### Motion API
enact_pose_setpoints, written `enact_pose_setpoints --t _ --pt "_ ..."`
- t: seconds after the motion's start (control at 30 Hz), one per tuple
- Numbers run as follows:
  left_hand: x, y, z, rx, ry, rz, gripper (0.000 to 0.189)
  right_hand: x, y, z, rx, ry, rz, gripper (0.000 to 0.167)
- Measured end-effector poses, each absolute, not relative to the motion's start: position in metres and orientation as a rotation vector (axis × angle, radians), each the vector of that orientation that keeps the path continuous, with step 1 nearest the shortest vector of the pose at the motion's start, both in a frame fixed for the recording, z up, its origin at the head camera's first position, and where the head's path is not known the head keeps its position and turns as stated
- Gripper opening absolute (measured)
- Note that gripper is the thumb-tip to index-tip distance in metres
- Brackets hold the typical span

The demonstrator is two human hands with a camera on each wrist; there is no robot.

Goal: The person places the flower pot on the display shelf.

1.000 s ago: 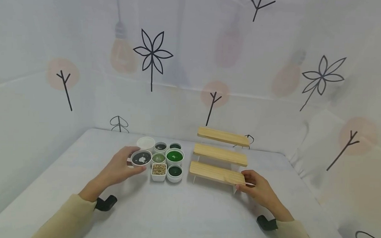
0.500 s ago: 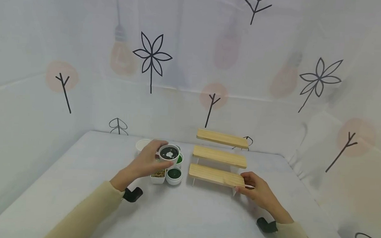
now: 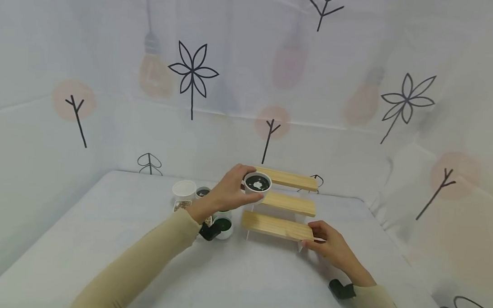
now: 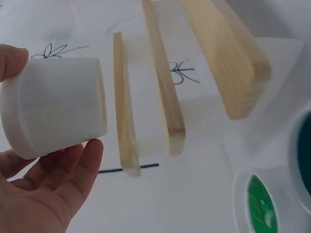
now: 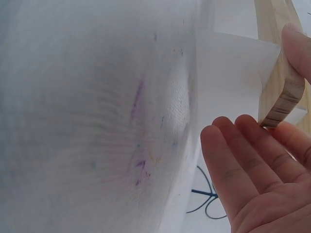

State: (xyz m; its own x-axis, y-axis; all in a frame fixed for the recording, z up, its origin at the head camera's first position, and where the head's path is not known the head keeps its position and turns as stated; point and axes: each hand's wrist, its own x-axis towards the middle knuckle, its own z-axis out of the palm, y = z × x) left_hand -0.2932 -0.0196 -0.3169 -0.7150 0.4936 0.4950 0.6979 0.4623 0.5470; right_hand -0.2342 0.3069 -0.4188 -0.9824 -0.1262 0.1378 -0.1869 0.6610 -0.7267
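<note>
A white cup (image 3: 257,183) with a dark surface and a pale mark on it is held in my left hand (image 3: 229,192). Thumb and fingers grip its sides, and it is raised in front of a three-tier stand's upper boards. In the left wrist view the cup (image 4: 60,104) appears beside the ends of the wooden boards. My right hand (image 3: 329,245) pinches the right end of the lowest board (image 3: 276,225) between thumb and index finger. Its other fingers extend below the board in the right wrist view. Behind rise the middle board (image 3: 291,203) and top board (image 3: 290,178).
Left of the stand is a cluster of small white containers, partly covered by my left forearm. Among them are a white tub (image 3: 184,188), a square cup of grains (image 3: 182,205) and a round pot with a dark green top (image 3: 223,226). Patterned white cloth (image 3: 230,140) encloses the table.
My left hand has carried the white cup rightward and up from the cluster to the stand, uncovering the square cup of grains. My right hand stays at the lowest board's end.
</note>
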Motion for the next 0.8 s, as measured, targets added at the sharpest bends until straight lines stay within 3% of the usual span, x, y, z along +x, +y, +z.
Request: enact_pose_setpoints --t 0.8 --pt "-0.356 0.073 -0.307 -1.070 -2.447 -1.128 0.072 -0.242 0.305 -0.422 0.283 -2.773 1.208 0.063"
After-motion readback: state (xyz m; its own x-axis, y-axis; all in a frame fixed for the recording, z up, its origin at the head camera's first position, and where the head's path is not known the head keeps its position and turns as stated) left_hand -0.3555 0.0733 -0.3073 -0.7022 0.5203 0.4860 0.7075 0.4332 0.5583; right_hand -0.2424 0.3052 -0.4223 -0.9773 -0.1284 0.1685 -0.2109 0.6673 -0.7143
